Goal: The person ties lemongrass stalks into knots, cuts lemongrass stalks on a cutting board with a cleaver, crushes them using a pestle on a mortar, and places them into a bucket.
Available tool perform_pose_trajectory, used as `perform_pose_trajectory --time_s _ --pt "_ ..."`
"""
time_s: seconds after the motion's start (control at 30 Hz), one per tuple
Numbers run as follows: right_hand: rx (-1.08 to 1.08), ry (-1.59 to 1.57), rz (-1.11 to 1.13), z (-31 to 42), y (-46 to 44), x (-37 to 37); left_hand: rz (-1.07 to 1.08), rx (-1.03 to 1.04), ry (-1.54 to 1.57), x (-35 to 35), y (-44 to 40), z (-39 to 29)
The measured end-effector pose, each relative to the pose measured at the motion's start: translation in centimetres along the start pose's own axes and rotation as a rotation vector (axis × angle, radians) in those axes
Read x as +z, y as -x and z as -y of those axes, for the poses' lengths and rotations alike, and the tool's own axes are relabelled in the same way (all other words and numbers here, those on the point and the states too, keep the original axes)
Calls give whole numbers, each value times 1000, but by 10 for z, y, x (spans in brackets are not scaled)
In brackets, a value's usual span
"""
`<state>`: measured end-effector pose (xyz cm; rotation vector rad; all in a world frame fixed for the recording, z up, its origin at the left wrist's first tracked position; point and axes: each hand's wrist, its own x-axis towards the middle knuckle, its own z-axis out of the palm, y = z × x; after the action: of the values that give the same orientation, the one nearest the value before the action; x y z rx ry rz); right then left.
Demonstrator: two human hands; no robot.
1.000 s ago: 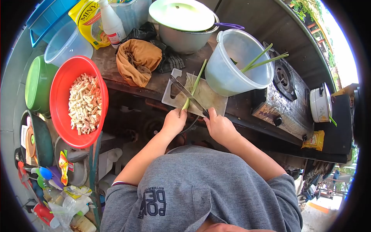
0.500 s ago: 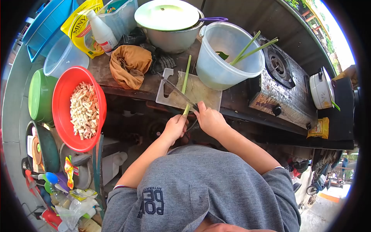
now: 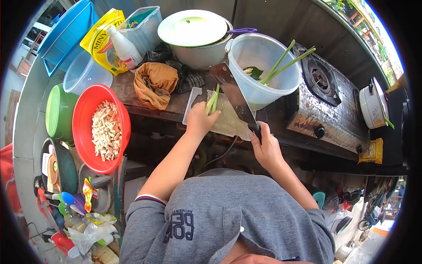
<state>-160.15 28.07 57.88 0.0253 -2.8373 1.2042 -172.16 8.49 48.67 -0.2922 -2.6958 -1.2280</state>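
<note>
The knife (image 3: 235, 94) is gripped by its handle in the right hand (image 3: 267, 147), the fingers closed round it. Its blade is no longer laid across the stalk (image 3: 212, 103); it is now swung aside to the right, the broad face in view, and overlaps the side of the tub (image 3: 263, 96). Whether the tub is touched cannot be told.

The stalk is held in the closed left hand (image 3: 203, 119), above the board (image 3: 231, 119). Where one long length was seen half a second ago, a short, doubled bunch is now shown, so the stalk seems to be cut or folded; which of these cannot be told. Cutting is judged to be paused, with the pieces being gathered.

Two more stalks (image 3: 279, 61) are leaned in the tub, beside a leaf (image 3: 255, 74).
</note>
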Motion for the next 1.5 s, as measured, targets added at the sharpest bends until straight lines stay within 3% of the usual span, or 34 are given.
perform_pose_trajectory --time_s 0.1,0.17,0.2,0.37,0.5,0.6,0.73,0.87,1.2,1.37,1.5 --pt "24 -22 3 -9 11 -5 15 61 -65 10 -11 7" --pt "49 -44 13 -14 16 -6 102 -165 46 7 -14 8" --pt "71 -34 22 -15 19 -7 108 -163 45 1 -14 7" --pt "85 -13 135 -29 20 4 -95 -402 528 -43 1 20" --pt "74 25 320 -21 4 24 12 -614 788 -76 34 15" --pt "50 91 284 -27 -6 41 96 -689 818 -75 57 10" --pt "135 142 183 -36 -10 28 175 -691 825 -62 72 13" --pt "57 114 114 -28 -3 14 193 -697 769 -41 77 17" --pt "5 330 276 -1 -2 36 223 -667 685 -20 78 19" --pt "31 325 329 9 -4 37 173 -535 386 -20 73 14" --pt "72 392 387 16 -9 39 183 -502 360 -19 70 15"
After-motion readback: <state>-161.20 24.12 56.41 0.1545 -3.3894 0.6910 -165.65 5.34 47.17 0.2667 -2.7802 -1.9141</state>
